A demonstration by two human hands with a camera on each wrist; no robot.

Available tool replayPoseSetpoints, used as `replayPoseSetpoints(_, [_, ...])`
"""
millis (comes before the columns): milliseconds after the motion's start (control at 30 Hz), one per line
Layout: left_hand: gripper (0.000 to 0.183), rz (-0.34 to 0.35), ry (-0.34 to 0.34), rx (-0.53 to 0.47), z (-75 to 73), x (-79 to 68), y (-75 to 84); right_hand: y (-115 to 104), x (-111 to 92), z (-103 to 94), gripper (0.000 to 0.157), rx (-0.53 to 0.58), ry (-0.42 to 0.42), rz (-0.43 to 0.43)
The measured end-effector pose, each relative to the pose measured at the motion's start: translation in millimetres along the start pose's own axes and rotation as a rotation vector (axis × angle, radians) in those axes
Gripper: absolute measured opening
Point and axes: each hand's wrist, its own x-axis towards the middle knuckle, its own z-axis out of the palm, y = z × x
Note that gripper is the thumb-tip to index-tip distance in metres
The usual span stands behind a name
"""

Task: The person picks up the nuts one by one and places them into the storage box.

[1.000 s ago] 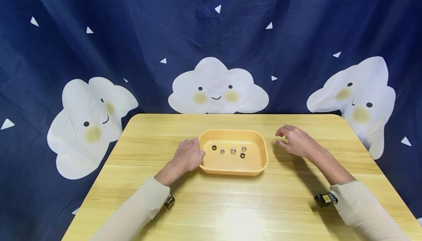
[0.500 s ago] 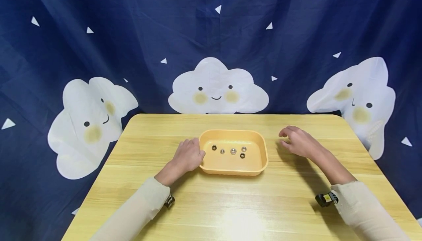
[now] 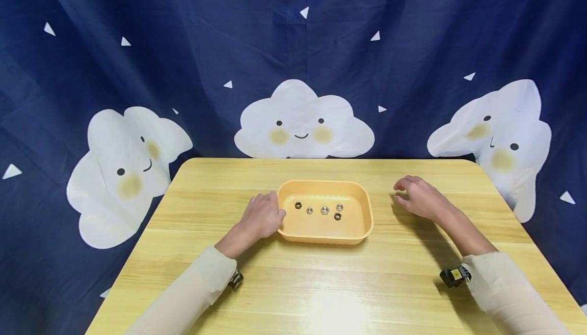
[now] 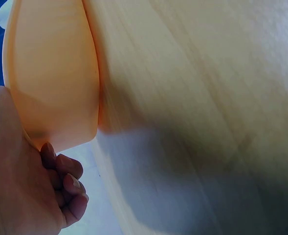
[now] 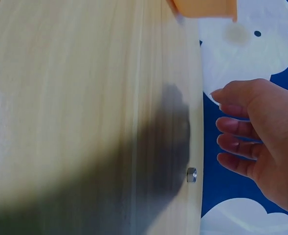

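Note:
A shallow yellow-orange plastic tray (image 3: 325, 237) stands on the table, with several small hex nuts lying apart on its floor, among them a silver nut (image 3: 324, 211) and a dark nut (image 3: 337, 216). My left hand (image 3: 260, 216) grips the tray's left rim; in the left wrist view its fingers (image 4: 71, 169) curl beside the tray wall. To the right of the tray, my right hand (image 3: 421, 197) hovers over the table with loosely bent fingers and nothing between them. Below it the right wrist view shows one silver nut (image 5: 191, 175) on the tabletop, hidden by the hand in the head view.
The light wood table (image 3: 293, 279) reaches back to a dark blue curtain (image 3: 206, 45) printed with white clouds. A small black wrist camera (image 3: 454, 276) sits at the right sleeve, and another (image 3: 236, 279) at the left sleeve.
My right hand has drifted a little to the right, farther from the tray. The left hand, tray and nuts inside keep their places.

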Motion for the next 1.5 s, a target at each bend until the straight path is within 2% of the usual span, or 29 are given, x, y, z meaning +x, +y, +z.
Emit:
replayPoseSetpoints(433, [0.027, -0.003, 0.009, -0.01, 0.0, 1.2, 0.2, 16, -3, 3.5, 0.026, -0.035, 0.001, 0.039])
replayPoseSetpoints(667, [0.027, -0.009, 0.005, -0.007, 0.5, 1.5, -0.2, 21, -7, 3.3, 0.031, -0.056, -0.063, 0.125])
replayPoseSetpoints(900, [0.026, -0.014, 0.0, -0.013, 1.2, 1.1, -0.8, 28, -9, 5.7, 0.032, -0.075, -0.096, 0.154])
replayPoseSetpoints(1233, [0.024, -0.002, 0.017, -0.025, 0.6, 0.1, 0.3, 34, -12, 6.3, 0.032, -0.036, -0.098, 0.174])
replayPoseSetpoints(1500, [0.025, -0.002, 0.016, -0.015, 0.7, -0.3, 0.8, 39, -13, 8.5, 0.034, -0.013, -0.086, 0.224])
